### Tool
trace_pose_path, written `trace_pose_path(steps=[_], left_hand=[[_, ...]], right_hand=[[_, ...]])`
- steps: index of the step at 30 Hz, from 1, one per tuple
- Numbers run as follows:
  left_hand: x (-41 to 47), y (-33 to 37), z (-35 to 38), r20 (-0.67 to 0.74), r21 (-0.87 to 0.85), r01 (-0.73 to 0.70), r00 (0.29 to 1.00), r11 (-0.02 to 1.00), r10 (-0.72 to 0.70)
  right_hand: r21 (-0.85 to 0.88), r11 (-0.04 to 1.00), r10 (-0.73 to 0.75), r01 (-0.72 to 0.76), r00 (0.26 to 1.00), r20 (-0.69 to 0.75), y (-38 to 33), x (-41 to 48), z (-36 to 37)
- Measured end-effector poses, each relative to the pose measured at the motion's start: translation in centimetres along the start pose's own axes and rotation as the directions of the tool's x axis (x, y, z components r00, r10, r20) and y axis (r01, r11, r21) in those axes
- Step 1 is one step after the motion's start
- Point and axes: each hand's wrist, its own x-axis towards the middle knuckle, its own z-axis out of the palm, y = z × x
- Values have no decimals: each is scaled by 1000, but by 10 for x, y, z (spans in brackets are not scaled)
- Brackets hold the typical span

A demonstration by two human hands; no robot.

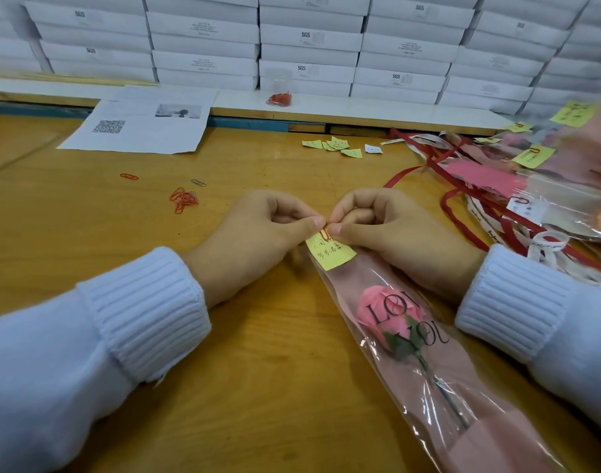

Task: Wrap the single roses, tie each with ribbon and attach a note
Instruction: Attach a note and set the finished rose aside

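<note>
Wooden worktop (87, 216) carries your wrapped rose (391, 315), long axis running 11 to 5 o'clock. At its 11 o'clock end sits the yellow note (331, 252), where your left hand (258, 240) and right hand (394, 240), equally near, pinch the red clip (324, 232).

A left hand (254, 240) and a right hand (398, 244), two in all, with one wrapped rose (391, 315).

At the rose's top: one yellow note (330, 251) and one red paper clip (324, 232). Left of the rose: one lone red clip (129, 176), one silver clip (198, 182) and one heap of red clips (184, 200), too tangled to count. Beyond the rose: about five loose yellow notes (352, 153), one white slip (373, 149), one printed sheet (138, 131) and one clear jar (279, 92). Right of the rose: one pile of finished roses (565, 172), number unclear.
</note>
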Motion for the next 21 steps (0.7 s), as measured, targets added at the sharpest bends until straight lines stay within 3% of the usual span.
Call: trace_pose_path(steps=[13, 21], left_hand=[[0, 2, -1, 36, 52, 7, 999, 999, -9], [3, -1, -1, -14, 85, 37, 999, 996, -36]], right_hand=[[-24, 1000, 10, -12, 998, -69, 1, 1, 0], [-35, 999, 27, -30, 997, -77, 1, 1, 0]])
